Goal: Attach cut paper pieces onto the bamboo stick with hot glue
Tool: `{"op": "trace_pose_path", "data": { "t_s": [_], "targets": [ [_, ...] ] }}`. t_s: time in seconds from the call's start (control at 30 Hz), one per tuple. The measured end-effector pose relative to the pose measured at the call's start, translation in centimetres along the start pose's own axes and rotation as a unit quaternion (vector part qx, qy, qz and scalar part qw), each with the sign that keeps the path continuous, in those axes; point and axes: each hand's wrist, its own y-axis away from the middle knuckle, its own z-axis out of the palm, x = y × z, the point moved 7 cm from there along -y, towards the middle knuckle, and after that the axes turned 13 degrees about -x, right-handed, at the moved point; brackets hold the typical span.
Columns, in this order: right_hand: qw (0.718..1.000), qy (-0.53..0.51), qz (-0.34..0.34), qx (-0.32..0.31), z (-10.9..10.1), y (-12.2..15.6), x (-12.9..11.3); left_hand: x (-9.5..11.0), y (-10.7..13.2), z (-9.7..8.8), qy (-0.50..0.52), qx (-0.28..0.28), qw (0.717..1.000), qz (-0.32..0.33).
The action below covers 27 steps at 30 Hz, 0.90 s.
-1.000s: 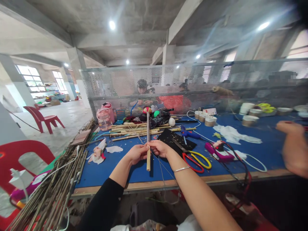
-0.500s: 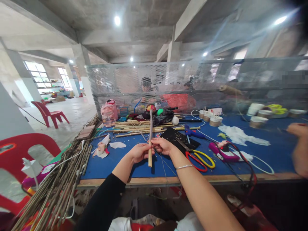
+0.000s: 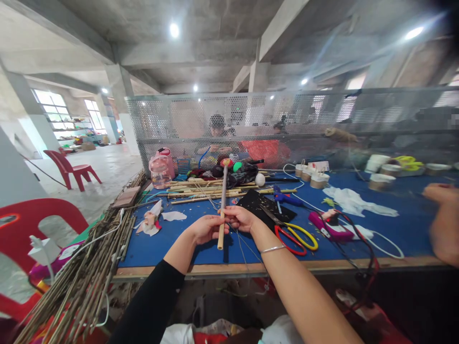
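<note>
My left hand (image 3: 205, 228) and my right hand (image 3: 241, 218) both pinch a thin bamboo stick (image 3: 222, 210) held nearly upright over the blue table (image 3: 172, 243). A red and yellow ball tops the stick. Thin strings run from the stick down past my right wrist, which wears a silver bracelet. Both hands meet at the stick's lower half, fingers closed round it.
Red and yellow scissors (image 3: 296, 236), a purple glue gun (image 3: 330, 227), loose bamboo sticks (image 3: 211, 191), a pink water jug (image 3: 161, 168) and tape rolls (image 3: 317, 179) lie on the table. Bundled sticks (image 3: 86, 272) lean at the left. Another person's hand (image 3: 442, 222) is at the right edge. A person sits behind the mesh screen (image 3: 251, 124).
The stick has tilted slightly, its lower end swinging left. My hands stay on it; the view shifted a little since a second ago.
</note>
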Motion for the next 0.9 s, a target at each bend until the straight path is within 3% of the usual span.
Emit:
{"op": "trace_pose_path", "data": {
  "t_s": [0.3, 0.53, 0.77, 0.9],
  "targets": [
    [0.999, 0.031, 0.006, 0.025, -0.6, -0.7, 1.0, -0.6, -0.3, -1.1, -0.056, 0.074, 0.996, 0.007],
    [1.0, 0.025, -0.015, -0.006, 0.2, -0.3, 0.1, 0.2, 0.3, -0.2, -0.031, 0.038, 0.999, 0.023],
    [0.998, 0.061, -0.015, 0.029, -0.6, -1.0, 0.8, 0.0, 0.5, -1.4, -0.087, 0.104, 0.99, 0.042],
    [0.998, 0.049, -0.022, 0.023, 0.0, -0.7, 0.4, 0.2, 0.5, -1.0, -0.067, 0.087, 0.993, 0.047]
  ]
}}
